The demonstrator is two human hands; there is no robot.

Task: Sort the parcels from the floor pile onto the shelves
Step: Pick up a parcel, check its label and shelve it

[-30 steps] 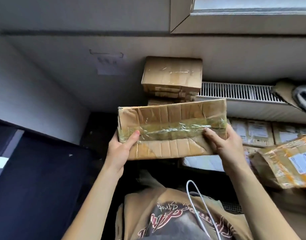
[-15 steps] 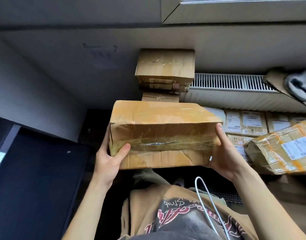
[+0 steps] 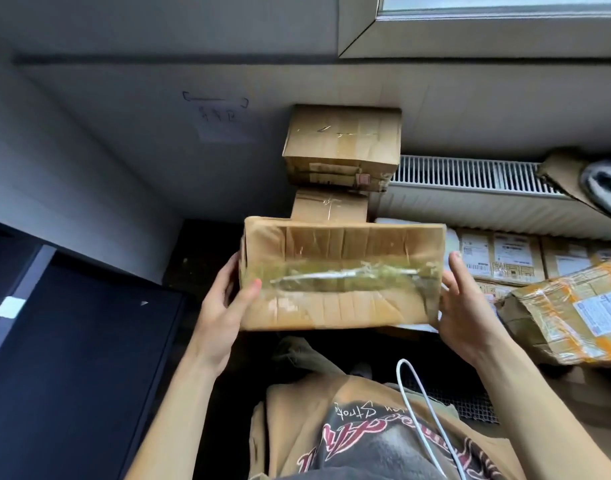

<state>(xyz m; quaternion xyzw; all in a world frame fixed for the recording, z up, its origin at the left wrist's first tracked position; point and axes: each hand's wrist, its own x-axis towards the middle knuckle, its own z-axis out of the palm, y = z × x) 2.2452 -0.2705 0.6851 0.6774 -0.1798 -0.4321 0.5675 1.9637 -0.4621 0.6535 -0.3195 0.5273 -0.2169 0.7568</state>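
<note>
Holding a taped cardboard box [image 3: 342,275] in the air, chest-high, a person has one hand on each end. The left hand [image 3: 221,313] grips the left end, thumb across the front face. The right hand [image 3: 470,317] clasps the right end, its fingers blurred. Half a second ago the box's plain top showed; now its taped side faces the viewer again. The person is probably hunting for a label, so shelving has not begun. Beyond the hands, stacked boxes [image 3: 342,147] sit against the wall. Right of the right hand lie labelled parcels [image 3: 498,258].
</note>
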